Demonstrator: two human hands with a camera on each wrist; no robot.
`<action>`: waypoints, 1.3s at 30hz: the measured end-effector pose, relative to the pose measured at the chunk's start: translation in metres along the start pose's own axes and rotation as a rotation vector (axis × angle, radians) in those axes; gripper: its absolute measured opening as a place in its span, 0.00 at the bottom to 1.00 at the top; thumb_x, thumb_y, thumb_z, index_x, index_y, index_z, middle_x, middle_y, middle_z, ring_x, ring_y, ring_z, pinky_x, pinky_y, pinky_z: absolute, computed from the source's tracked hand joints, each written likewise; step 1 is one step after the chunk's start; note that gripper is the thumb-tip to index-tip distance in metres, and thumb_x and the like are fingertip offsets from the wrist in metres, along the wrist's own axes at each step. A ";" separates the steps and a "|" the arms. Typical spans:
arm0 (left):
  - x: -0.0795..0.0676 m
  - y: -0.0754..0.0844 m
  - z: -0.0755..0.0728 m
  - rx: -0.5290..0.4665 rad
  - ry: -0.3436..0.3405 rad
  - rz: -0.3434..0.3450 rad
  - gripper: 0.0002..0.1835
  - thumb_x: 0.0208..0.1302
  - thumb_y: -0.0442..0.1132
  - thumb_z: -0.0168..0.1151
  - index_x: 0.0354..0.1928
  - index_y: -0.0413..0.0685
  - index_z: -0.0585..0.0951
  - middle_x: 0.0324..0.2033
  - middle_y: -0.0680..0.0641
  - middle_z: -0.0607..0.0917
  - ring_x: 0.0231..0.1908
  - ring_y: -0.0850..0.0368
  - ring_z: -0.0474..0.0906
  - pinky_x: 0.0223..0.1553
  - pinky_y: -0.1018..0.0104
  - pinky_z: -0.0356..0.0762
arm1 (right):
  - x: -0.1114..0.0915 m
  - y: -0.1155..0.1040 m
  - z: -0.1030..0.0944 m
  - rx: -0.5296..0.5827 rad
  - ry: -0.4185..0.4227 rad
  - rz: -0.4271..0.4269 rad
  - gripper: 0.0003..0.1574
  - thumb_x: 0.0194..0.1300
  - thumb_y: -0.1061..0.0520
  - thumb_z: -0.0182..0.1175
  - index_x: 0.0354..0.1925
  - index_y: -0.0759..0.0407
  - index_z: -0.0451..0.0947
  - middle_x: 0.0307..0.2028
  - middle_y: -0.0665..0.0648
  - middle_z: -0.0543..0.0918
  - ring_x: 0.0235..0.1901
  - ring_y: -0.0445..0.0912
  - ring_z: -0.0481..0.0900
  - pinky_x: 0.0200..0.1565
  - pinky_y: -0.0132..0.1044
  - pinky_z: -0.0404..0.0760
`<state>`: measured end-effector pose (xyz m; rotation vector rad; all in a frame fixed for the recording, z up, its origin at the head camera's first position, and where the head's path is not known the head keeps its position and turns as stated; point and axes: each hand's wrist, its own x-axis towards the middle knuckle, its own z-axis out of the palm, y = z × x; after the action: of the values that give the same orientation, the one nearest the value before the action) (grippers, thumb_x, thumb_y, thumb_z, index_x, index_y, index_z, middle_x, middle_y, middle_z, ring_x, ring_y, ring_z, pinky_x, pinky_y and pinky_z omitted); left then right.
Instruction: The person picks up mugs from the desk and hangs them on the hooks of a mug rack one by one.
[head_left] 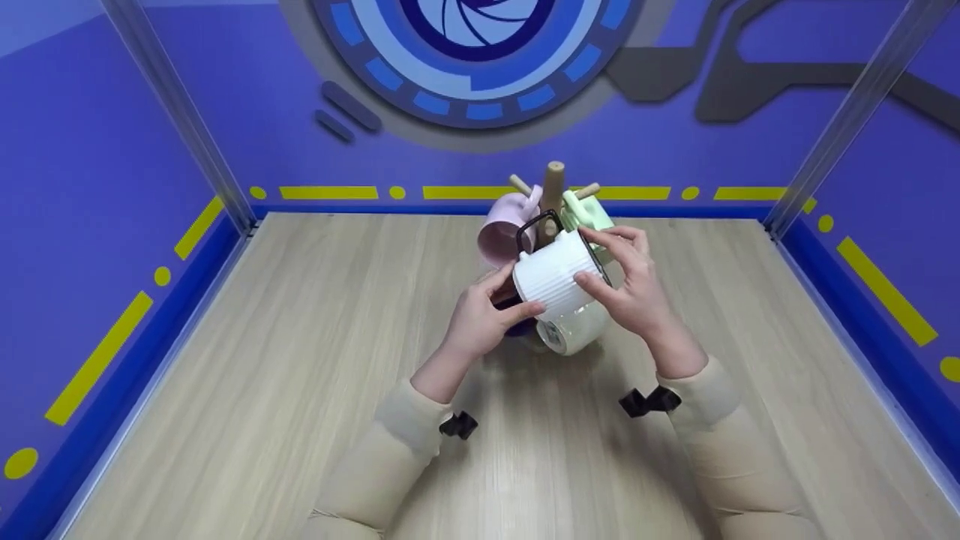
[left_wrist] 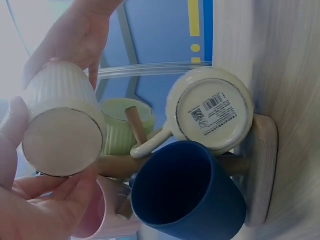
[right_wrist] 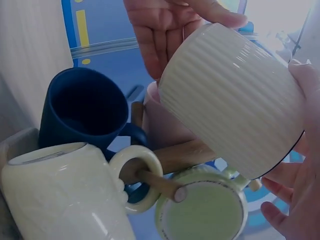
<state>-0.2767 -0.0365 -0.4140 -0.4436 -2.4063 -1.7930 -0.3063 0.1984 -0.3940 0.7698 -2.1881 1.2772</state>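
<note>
A white ribbed mug (head_left: 555,274) with a black rim and black handle is held tilted in both hands, in front of the upper part of a wooden mug stand (head_left: 554,187). My left hand (head_left: 478,315) grips it near the base, thumb on the near side. At the rim end, my right hand (head_left: 634,289) holds it between thumb and fingers. The handle points up toward the stand. In the left wrist view, the mug's flat base (left_wrist: 62,142) faces the camera.
On the stand's pegs hang a pink mug (head_left: 499,225), a green mug (head_left: 592,214), a cream mug (head_left: 581,330) and a dark blue mug (left_wrist: 192,192). The stand's wooden base (left_wrist: 265,170) rests on the wood-grain table (head_left: 337,360). Blue panels (head_left: 75,187) wall the sides and back.
</note>
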 end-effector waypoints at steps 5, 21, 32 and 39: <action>0.003 -0.005 0.002 0.057 0.042 -0.012 0.44 0.54 0.47 0.81 0.72 0.46 0.73 0.68 0.40 0.78 0.70 0.44 0.73 0.74 0.49 0.67 | -0.001 0.010 0.004 -0.016 0.001 -0.042 0.37 0.59 0.55 0.72 0.66 0.57 0.78 0.59 0.64 0.84 0.63 0.49 0.62 0.61 0.55 0.65; 0.011 -0.019 0.003 0.054 0.079 0.050 0.46 0.54 0.44 0.81 0.75 0.49 0.70 0.72 0.39 0.74 0.73 0.44 0.69 0.76 0.51 0.65 | -0.013 0.028 0.011 -0.158 0.017 -0.141 0.42 0.60 0.55 0.73 0.71 0.57 0.73 0.60 0.65 0.84 0.63 0.63 0.66 0.63 0.62 0.68; 0.006 -0.018 -0.001 0.146 0.087 0.085 0.47 0.55 0.45 0.80 0.75 0.45 0.68 0.71 0.38 0.75 0.72 0.42 0.70 0.75 0.49 0.66 | -0.017 0.034 0.010 -0.144 0.030 -0.194 0.39 0.66 0.46 0.70 0.70 0.59 0.74 0.63 0.63 0.82 0.63 0.63 0.67 0.65 0.59 0.66; -0.002 -0.020 -0.026 0.121 0.144 0.141 0.34 0.63 0.43 0.74 0.68 0.38 0.76 0.62 0.39 0.83 0.65 0.44 0.79 0.69 0.52 0.76 | -0.020 0.038 -0.008 -0.119 0.146 -0.239 0.45 0.72 0.30 0.57 0.66 0.64 0.76 0.60 0.65 0.83 0.61 0.56 0.70 0.65 0.48 0.67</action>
<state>-0.2826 -0.0664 -0.4250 -0.4429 -2.3069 -1.5566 -0.3173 0.2251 -0.4270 0.8347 -1.9692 1.0414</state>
